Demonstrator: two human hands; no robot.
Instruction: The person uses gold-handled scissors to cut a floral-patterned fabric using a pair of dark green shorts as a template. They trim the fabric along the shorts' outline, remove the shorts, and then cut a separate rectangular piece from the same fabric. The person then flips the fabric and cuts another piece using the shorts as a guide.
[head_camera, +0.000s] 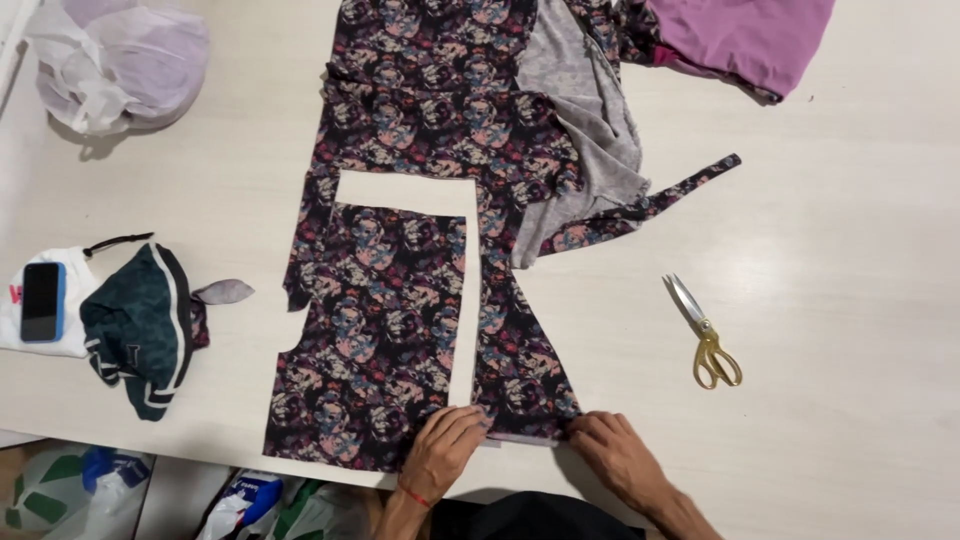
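A dark floral fabric (440, 130) lies spread on the pale table (850, 250), with a cut-out floral panel (370, 340) at the near left and a narrow floral strip (515, 350) beside it. My left hand (445, 450) presses on the near edge of the fabric where panel and strip meet. My right hand (615, 455) rests on the strip's near right corner. Both hands lie flat with fingers on the cloth, and neither lifts it.
Gold-handled scissors (705, 335) lie to the right. A purple cloth (745, 35) and grey fabric (590, 130) sit at the far side. A phone (42, 300), a dark green garment (140, 325) and a plastic bag (115, 60) lie left. Bags (90, 485) sit below the table edge.
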